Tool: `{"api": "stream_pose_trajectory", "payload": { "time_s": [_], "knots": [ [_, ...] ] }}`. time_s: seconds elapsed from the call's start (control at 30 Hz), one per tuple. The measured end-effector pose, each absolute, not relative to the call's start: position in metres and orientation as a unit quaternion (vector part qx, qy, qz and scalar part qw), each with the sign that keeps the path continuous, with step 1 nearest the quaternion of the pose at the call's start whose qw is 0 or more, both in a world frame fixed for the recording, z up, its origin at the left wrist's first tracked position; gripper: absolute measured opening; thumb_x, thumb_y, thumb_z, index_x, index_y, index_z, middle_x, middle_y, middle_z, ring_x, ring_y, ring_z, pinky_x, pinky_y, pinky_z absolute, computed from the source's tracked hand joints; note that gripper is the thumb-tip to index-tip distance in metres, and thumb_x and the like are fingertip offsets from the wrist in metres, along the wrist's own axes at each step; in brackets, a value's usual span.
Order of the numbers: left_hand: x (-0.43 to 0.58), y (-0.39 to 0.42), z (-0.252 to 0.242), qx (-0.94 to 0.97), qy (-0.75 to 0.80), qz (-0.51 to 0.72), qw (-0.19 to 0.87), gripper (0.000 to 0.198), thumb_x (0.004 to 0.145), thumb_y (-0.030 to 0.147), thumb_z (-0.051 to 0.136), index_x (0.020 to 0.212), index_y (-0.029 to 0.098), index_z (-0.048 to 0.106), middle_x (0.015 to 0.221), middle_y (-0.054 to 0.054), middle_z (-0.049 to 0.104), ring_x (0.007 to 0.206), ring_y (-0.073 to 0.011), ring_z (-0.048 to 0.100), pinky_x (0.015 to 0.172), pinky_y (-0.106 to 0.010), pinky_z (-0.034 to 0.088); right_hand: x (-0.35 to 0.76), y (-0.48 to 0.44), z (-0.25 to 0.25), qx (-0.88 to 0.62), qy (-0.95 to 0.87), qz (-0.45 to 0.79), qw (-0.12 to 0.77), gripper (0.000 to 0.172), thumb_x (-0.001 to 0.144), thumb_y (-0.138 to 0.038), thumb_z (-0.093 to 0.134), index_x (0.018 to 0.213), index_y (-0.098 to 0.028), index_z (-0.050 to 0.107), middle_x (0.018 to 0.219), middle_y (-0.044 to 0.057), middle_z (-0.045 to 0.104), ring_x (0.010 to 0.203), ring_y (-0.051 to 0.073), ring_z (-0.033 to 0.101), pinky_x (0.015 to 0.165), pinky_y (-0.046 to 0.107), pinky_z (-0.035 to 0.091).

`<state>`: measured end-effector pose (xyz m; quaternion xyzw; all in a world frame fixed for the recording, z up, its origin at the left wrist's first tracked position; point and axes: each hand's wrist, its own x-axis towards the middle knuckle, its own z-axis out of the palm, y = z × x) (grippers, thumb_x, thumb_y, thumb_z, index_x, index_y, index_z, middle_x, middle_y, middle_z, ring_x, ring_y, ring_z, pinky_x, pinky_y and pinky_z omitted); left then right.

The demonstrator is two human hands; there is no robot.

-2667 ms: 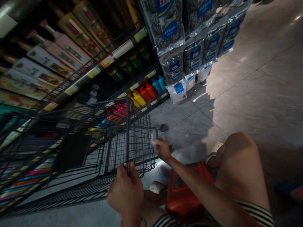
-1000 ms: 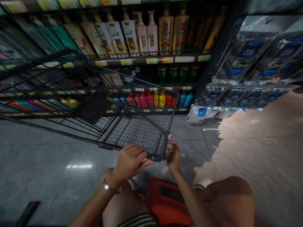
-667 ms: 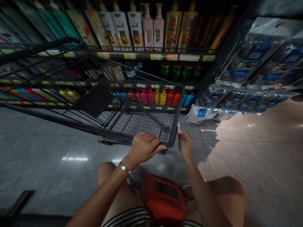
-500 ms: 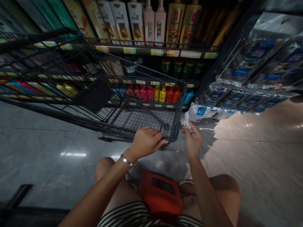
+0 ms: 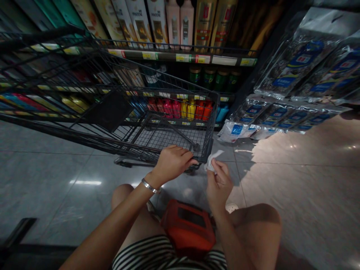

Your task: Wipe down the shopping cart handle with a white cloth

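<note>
My left hand [image 5: 173,162] is closed over the rim at the near front corner of a dark wire shopping cart [image 5: 206,144]. A metal bracelet [image 5: 150,186] is around that wrist. Between the thumb and fingers of my right hand [image 5: 221,180] is a crumpled white wipe or tissue [image 5: 213,161], with one end sticking up. It is right beside the cart's front corner; whether it touches the frame I cannot tell. The cart's basket holds no goods, and its wire floor shows through the side.
Behind the cart stand shelves of shampoo bottles [image 5: 160,24] and colourful bottles [image 5: 180,108]. Silvery hanging packets [image 5: 298,67] jut out at the right. An orange-red bag [image 5: 188,225] sits between my legs. A dark bar-like object [image 5: 21,232] is at lower left.
My right hand has moved left and nearer to me with the white wipe, from the cart's front end to its near corner. My left hand keeps its hold on the rim.
</note>
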<state>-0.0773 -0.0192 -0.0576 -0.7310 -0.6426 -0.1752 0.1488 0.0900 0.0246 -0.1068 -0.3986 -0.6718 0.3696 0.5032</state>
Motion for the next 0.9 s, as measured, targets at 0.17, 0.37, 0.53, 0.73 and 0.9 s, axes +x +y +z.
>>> {"api": "stream_pose_trajectory", "payload": {
  "time_s": [0.17,0.37,0.53,0.73,0.9],
  "knots": [
    [-0.075,-0.018,-0.057,-0.729,-0.64,-0.183,0.162,0.033,0.093,0.04,0.044,0.072,0.018,0.058,0.063,0.001,0.062,0.061,-0.0145,0.054,0.059,-0.029,0.036,0.101,0.017,-0.103,-0.375,-0.712,0.359,0.473,0.029,0.083,-0.016,0.054,0.104,-0.026,0.072,0.096,0.005,0.065,0.091,0.016,0.063,0.077,0.029,0.052],
    [-0.098,-0.048,-0.061,-0.694,-0.642,-0.245,0.215,0.026,0.089,0.04,0.053,0.095,0.017,0.062,0.088,-0.005,0.069,0.089,-0.0184,0.058,0.087,-0.036,0.042,0.122,0.025,-0.084,-0.457,-0.684,0.283,0.493,0.028,0.081,-0.017,0.056,0.102,-0.024,0.072,0.103,0.005,0.066,0.082,0.015,0.065,0.059,0.023,0.049],
    [-0.12,-0.062,-0.066,-0.684,-0.654,-0.242,0.213,0.025,0.087,0.042,0.057,0.098,0.021,0.065,0.072,0.0,0.067,0.066,-0.0127,0.056,0.065,-0.028,0.039,0.103,0.024,-0.088,-0.356,-0.773,0.199,0.486,0.032,0.084,-0.011,0.05,0.104,-0.026,0.071,0.101,0.007,0.063,0.093,0.017,0.064,0.076,0.03,0.053],
    [-0.119,-0.045,-0.062,-0.67,-0.667,-0.277,0.171,0.025,0.089,0.042,0.054,0.086,0.022,0.069,0.064,0.004,0.066,0.057,-0.0089,0.054,0.058,-0.025,0.034,0.082,0.045,-0.095,-0.354,-0.768,0.14,0.516,0.032,0.083,-0.008,0.049,0.098,-0.024,0.072,0.095,0.006,0.062,0.09,0.017,0.065,0.076,0.031,0.055],
    [-0.113,-0.033,-0.059,-0.653,-0.701,-0.253,0.138,0.032,0.091,0.046,0.049,0.086,0.023,0.071,0.064,0.002,0.065,0.057,-0.01,0.054,0.056,-0.026,0.032,0.074,0.075,-0.09,-0.36,-0.747,0.138,0.541,0.03,0.082,-0.009,0.05,0.098,-0.02,0.073,0.092,0.008,0.062,0.088,0.017,0.064,0.074,0.032,0.054]
  ]
}}
